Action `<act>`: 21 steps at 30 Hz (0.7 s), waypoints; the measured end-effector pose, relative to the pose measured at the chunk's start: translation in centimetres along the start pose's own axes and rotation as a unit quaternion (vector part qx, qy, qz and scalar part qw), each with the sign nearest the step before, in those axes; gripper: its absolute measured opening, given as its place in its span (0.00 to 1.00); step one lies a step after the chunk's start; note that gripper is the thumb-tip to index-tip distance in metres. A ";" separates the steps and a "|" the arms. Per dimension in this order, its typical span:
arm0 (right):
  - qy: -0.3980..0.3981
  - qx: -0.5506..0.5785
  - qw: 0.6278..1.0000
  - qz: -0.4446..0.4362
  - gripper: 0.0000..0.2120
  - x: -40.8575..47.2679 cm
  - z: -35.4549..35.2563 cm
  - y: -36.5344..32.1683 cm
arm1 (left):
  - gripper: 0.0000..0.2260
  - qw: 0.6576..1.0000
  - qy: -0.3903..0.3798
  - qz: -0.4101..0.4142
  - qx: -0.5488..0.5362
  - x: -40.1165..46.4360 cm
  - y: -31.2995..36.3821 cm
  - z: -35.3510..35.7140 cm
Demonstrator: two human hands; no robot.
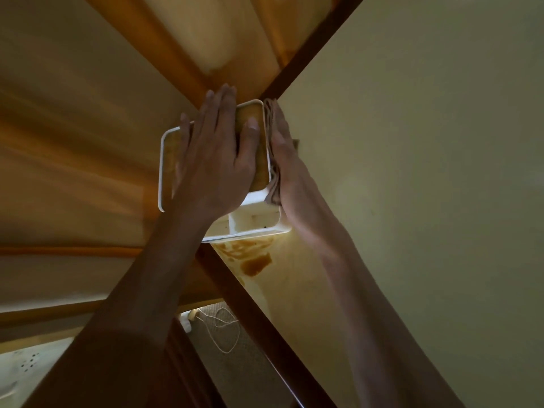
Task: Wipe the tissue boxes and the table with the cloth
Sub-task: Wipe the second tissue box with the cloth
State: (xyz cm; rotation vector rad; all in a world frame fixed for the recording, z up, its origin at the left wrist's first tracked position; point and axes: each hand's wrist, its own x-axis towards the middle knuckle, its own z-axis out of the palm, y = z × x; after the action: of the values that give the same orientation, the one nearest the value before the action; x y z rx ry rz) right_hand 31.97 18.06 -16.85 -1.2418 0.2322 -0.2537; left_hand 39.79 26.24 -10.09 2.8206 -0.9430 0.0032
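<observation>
A white tissue box (pixel 253 214) with a wooden lid (pixel 250 119) stands on the pale table (pixel 412 172) near its dark wooden edge. My left hand (pixel 212 154) lies flat on the lid, fingers straight, thumb over the lid's right side. My right hand (pixel 284 148) presses a folded grey-brown cloth (pixel 272 172) against the box's right side with straight fingers. The cloth is mostly hidden between that hand and the box.
A brown stain (pixel 256 262) marks the table just in front of the box. The table's dark wooden edge (pixel 250 313) runs diagonally. Below it lie a carpeted floor and a white cable (pixel 223 328). Yellowish curtains or bedding (pixel 73 142) fill the left.
</observation>
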 end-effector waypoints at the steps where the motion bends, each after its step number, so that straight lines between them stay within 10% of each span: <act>1: 0.001 0.011 1.000 0.013 0.28 -1.4 0.3 0.3 | 0.29 1.000 0.001 -0.001 0.000 0.0 0.0 0.0; 12: 0.016 -0.057 0.998 -0.013 0.23 -7.5 1.9 0.3 | 0.30 1.000 -0.008 0.005 0.014 0.1 -0.3 0.2; 16: 0.035 -0.157 0.987 0.028 0.38 -2.8 0.9 0.3 | 0.30 1.000 -0.006 0.004 0.012 0.2 -0.2 0.2; 21: 0.020 -0.006 1.000 0.007 0.30 2.9 -0.7 -0.4 | 0.27 1.000 -0.003 0.006 0.011 0.0 0.0 0.0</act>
State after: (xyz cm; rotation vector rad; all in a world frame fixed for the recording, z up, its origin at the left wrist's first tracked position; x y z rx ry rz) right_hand 34.42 16.38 -16.81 -1.2468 0.2766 -0.2663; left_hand 39.84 26.22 -10.13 2.8357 -0.9681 0.0062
